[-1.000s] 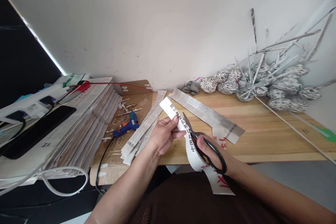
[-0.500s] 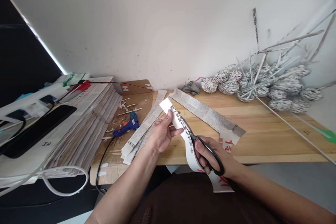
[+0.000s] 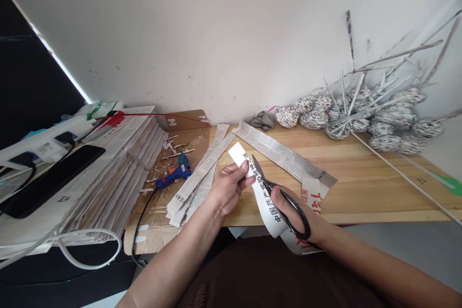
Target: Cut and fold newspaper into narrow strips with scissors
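Observation:
Pinched between the thumb and fingers of my left hand [image 3: 233, 184] is a white paper strip [image 3: 265, 204] printed with black characters. It curls down toward my lap, where red marks show on its lower part. My right hand [image 3: 294, 209] grips black-handled scissors [image 3: 260, 171], whose blades point up and left along the strip's right edge. Whether the blades touch the paper I cannot tell. Beyond my hands lies a long newspaper strip [image 3: 285, 154], with a red-lettered piece [image 3: 311, 192] at its right end. More newspaper strips [image 3: 202, 168] are fanned out left of my left hand.
A blue glue gun [image 3: 175, 172] rests on cardboard [image 3: 197, 138] among paper scraps. Left of it are a thick newspaper stack [image 3: 122, 163], a black phone-like slab [image 3: 54, 180] and a power strip [image 3: 46, 137]. Woven paper balls [image 3: 393, 115] with sticks crowd the back right of the wooden table [image 3: 368, 197].
My left hand has moved slightly right and down with the strip. The scissors have shifted a little, and their blades now show beside the strip. The strip's lower end has lifted and curled.

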Motion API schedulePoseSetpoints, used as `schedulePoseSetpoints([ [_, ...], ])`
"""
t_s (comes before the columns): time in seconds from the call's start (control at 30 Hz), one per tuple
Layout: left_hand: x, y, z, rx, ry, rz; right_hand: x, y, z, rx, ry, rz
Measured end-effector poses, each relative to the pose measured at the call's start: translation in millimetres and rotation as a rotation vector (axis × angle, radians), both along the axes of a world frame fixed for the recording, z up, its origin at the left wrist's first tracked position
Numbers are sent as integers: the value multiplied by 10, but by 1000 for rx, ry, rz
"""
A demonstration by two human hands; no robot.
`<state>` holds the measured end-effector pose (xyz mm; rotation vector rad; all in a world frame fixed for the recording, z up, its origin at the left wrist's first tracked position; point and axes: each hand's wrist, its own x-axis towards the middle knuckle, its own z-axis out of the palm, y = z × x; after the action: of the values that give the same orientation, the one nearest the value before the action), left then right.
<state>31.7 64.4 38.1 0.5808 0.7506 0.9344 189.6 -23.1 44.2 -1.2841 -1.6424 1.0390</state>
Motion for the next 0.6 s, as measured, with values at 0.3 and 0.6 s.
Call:
schedulePoseSetpoints([
  [0.3, 22, 14, 0, 19, -10, 3, -26, -28, -82, -211, 139, -63],
  [0.6, -47, 91, 13, 44, -5, -59, 46, -50, -87, -359, 256, 52],
])
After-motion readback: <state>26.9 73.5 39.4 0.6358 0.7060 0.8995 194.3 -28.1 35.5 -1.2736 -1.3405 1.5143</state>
